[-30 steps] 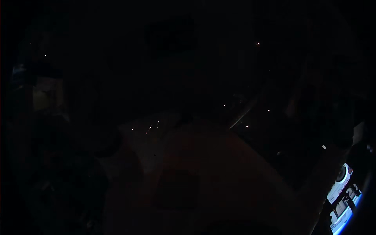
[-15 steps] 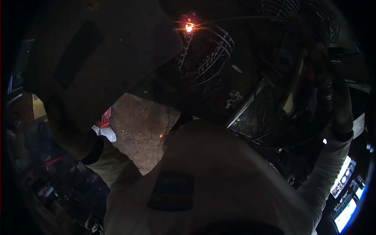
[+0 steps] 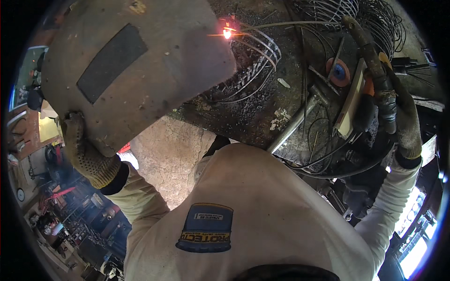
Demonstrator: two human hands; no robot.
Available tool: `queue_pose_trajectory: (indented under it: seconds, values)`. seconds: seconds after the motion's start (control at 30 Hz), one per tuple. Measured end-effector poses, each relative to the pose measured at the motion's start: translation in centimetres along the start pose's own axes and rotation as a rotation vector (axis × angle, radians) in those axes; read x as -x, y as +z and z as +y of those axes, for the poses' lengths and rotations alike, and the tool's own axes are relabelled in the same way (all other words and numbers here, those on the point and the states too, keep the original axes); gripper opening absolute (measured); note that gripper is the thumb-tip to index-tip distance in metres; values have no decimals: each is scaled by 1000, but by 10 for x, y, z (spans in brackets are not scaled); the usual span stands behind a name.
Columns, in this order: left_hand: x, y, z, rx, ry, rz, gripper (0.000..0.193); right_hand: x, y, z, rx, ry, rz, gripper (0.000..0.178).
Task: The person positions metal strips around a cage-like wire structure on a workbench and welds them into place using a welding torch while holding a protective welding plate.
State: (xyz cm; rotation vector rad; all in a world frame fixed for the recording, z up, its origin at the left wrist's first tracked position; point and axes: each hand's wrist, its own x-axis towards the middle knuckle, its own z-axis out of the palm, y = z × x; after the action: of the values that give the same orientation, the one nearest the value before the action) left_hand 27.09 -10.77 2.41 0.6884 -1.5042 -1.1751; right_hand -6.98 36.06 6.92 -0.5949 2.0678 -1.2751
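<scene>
My left hand (image 3: 91,154), in a dotted knit glove, grips the lower left edge of a flat brown welding shield (image 3: 173,70) with a dark rectangular window. My gloved right hand (image 3: 405,112) is closed round a worn, tape-wrapped electrode holder (image 3: 375,61). From the holder's far end a thin welding rod (image 3: 295,23) runs left to a glowing red-orange spot beside the shield's right edge. Around that spot lie curved metal bars (image 3: 269,54), some ribbed or twisted. The shield hides their left part.
A hammer with a pipe handle (image 3: 295,122) lies on the dark worktable (image 3: 225,114). Near my right hand are a disc with a blue centre (image 3: 338,72) and a black cable (image 3: 347,174). Wire coils (image 3: 386,28) sit far right. Cluttered tools (image 3: 93,210) fill the lower left.
The view has gone from very dark to bright. The shield has shifted a little to the right. The glowing spot and my right hand stay nearly in place.
</scene>
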Motion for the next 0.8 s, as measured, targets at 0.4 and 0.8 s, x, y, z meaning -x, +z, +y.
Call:
queue_pose_trajectory:
  seconds: [0.4, 0.8]
  values:
    - [15, 17, 0, 12, -268, -260, 62, 4, 0, 6, 68, -37, 66, 65]
    - [26, 15, -10, 48, -49, -347, 37, 30, -20, 26, 158, -168, 262, 41]
